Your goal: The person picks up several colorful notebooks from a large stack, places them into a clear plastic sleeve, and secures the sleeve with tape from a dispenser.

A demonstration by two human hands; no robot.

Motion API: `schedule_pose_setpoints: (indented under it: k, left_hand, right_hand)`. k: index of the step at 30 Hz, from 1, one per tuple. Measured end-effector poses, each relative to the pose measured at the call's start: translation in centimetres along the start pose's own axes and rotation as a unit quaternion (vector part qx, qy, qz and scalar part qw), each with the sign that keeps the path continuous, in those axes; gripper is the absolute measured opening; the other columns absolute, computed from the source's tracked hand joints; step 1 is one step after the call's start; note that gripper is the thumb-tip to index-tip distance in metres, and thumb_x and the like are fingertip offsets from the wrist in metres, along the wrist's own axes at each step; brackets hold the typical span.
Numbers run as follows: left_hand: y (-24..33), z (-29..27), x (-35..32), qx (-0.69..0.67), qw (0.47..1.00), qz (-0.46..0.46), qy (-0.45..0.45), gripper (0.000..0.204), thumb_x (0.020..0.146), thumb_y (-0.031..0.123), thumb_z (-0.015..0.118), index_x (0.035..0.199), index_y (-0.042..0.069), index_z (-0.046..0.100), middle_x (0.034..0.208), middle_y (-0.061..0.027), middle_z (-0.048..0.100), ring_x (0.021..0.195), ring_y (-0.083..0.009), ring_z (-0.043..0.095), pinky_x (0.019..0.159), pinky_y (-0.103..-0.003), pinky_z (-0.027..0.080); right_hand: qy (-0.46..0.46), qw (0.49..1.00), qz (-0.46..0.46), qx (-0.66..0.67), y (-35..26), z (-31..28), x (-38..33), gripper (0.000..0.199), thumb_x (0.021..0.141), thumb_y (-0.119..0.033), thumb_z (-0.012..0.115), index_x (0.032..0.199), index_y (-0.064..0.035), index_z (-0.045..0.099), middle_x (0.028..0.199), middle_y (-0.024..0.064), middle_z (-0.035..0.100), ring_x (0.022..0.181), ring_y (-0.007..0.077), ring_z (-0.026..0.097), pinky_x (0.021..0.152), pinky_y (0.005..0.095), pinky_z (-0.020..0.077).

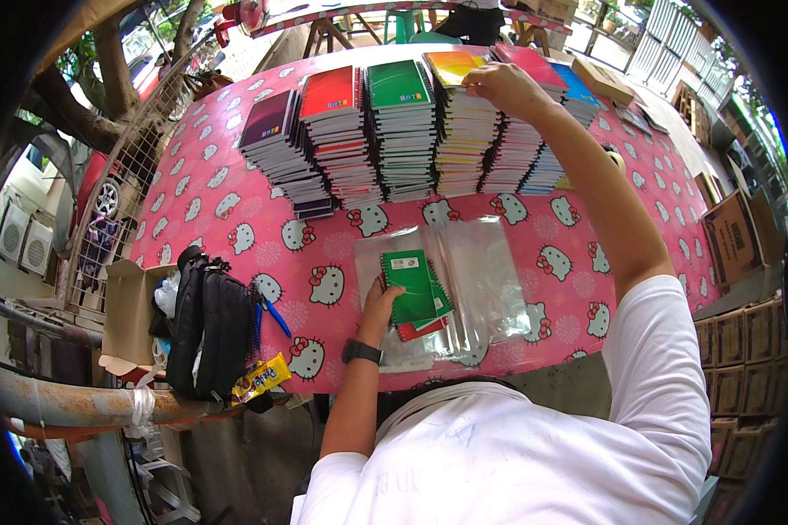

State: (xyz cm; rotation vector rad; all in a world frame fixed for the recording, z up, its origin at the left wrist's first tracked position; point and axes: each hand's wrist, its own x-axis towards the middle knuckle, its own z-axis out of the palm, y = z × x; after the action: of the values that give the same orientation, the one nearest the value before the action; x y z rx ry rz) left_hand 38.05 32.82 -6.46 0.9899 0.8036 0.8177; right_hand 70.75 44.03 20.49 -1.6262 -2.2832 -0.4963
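My left hand grips the left edge of a green spiral notebook, thumb on its cover. A red notebook peeks out from under the green one. Both lie over clear plastic bags on the table. At the far side, my right hand is closed at the right edge of the top yellow notebook on a tall stack. Beside that stack stand piles of purple notebooks, red notebooks, green notebooks, pink notebooks and blue notebooks.
A pink table cover with cat faces spreads beneath everything. At the left edge sit a black bag, an open carton, blue-handled pliers and a yellow snack packet. Brown boxes are stacked at the right.
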Motion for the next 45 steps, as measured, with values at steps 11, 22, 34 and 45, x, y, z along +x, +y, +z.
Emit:
schedule_pose_setpoints:
  k: [11,22,34,45]
  left_hand:
    - [0.7,1.1,-0.1,0.013,1.0,-0.02,0.01,0.037,0.078,0.008,0.054,0.113,-0.003,0.05,0.104,-0.0098,0.059,0.092,-0.0183,0.056,0.083,-0.028,0.044]
    - [0.1,0.7,-0.2,-0.075,0.996,-0.025,0.029,0.039,0.087,0.021,0.054,0.117,-0.002,0.046,0.107,-0.0099,0.057,0.093,-0.0177,0.056,0.084,-0.028,0.044]
    - [5.6,3.8,-3.1,0.095,0.986,0.105,-0.083,0.06,0.069,0.008,0.076,0.119,0.002,0.042,0.104,-0.0079,0.056,0.095,-0.0176,0.056,0.084,-0.029,0.046]
    - [-0.5,3.0,-2.2,0.06,0.993,0.101,-0.031,0.058,0.069,0.0,0.073,0.118,0.002,0.042,0.108,-0.0086,0.056,0.099,-0.0176,0.057,0.087,-0.03,0.047]
  right_hand:
    - [0.137,0.981,-0.008,-0.136,-2.8,0.7,-4.4,0.024,0.079,-0.016,0.061,0.102,-0.0093,0.058,0.093,0.0076,0.062,0.093,0.0295,0.057,0.079,0.0412,0.048]
    - [0.174,0.478,0.536,0.674,-18.9,8.2,-19.9,0.046,0.081,-0.003,0.058,0.12,0.0005,0.035,0.111,0.0169,0.052,0.091,0.0236,0.059,0.072,0.0328,0.0532]
    - [-0.045,0.818,0.322,0.474,-20.4,8.0,-21.8,0.069,0.068,-0.015,0.07,0.127,0.0,0.038,0.121,0.018,0.05,0.112,0.029,0.048,0.097,0.0362,0.0371]
    - [-0.016,0.638,0.294,0.712,-22.8,14.3,-20.8,0.074,0.064,-0.002,0.068,0.131,-0.0055,0.035,0.121,0.0108,0.049,0.11,0.0212,0.049,0.094,0.0308,0.039]
